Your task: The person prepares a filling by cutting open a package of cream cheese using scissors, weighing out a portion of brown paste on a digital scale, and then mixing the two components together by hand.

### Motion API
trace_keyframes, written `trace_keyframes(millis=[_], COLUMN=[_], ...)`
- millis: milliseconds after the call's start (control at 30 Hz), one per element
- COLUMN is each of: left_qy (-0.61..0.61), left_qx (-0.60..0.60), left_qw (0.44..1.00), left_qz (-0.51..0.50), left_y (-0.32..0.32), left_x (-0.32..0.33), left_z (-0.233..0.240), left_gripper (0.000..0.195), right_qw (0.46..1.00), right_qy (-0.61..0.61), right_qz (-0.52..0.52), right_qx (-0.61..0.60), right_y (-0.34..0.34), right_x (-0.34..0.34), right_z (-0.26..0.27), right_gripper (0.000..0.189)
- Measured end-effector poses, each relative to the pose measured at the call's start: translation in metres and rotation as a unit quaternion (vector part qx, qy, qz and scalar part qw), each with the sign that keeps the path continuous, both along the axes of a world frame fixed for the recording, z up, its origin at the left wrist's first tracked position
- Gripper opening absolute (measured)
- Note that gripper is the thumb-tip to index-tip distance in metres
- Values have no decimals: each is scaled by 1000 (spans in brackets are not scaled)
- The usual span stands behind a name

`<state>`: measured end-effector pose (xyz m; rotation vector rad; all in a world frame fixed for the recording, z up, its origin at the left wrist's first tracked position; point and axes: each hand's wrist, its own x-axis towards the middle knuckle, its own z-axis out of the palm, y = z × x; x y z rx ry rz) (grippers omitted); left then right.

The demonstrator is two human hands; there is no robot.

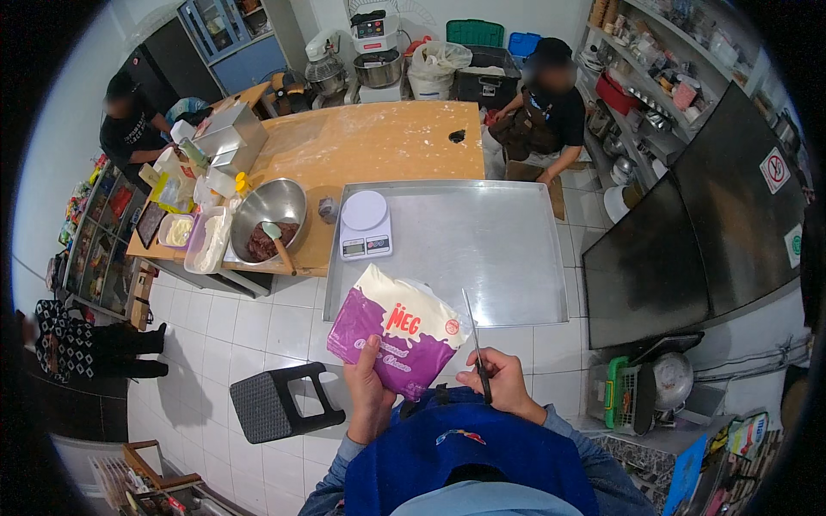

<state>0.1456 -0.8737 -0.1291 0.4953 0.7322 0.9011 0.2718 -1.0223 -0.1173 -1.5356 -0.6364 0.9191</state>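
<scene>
My left hand (pixel 370 387) grips the lower left part of a purple and cream pack of MEG processed cheese (pixel 393 335), thumb on its printed front. The pack is held tilted above the floor, just in front of the tray's near edge. In my right hand (pixel 506 384) is a slim-bladed cutting tool (pixel 475 329) with a black handle; I cannot tell whether it is a knife or scissors. Its blade points away from me beside the pack's right edge; whether they touch is unclear. Beyond the pack, a white digital kitchen scale (pixel 366 226) stands on a metal tray (pixel 471 258).
On the wooden table (pixel 374 138) stands a steel bowl (pixel 284 193) with brown filling and a spatula (pixel 281 245). Beside it is a tub of white powder (pixel 210 242). A black stool (pixel 277 400) stands on the floor at left. Several people are around the room.
</scene>
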Motion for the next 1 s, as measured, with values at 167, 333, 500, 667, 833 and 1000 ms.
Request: trace_keyframes(millis=[167, 333, 500, 667, 833, 1000], left_qy=[4, 16, 5, -2, -1, 10], left_qx=[0, 10, -9, -4, -2, -7], left_qw=[1000, 1000, 1000, 1000, 1000, 1000], left_qz=[0, -14, -3, -5, -6, -14], left_y=[0, 1, 1, 1, 1, 0], left_x=[0, -2, -1, -2, -3, -4], left_z=[-1, -6, -1, -3, -1, 2], left_gripper=[34, 38, 35, 35, 35, 36], right_qw=[1000, 1000, 1000, 1000, 1000, 1000], right_qy=[-10, -11, -10, -11, -11, -24], right_qz=[3, 0, 15, 15, 6, 8], right_qx=[-21, -14, 2, 5, -7, -14], right_y=[-1, 0, 0, -1, 0, -2], right_x=[1, 0, 0, 0, -1, 0], right_z=[-2, -2, -7, -9, -5, -5], right_gripper=[23, 24, 25, 25, 25, 25])
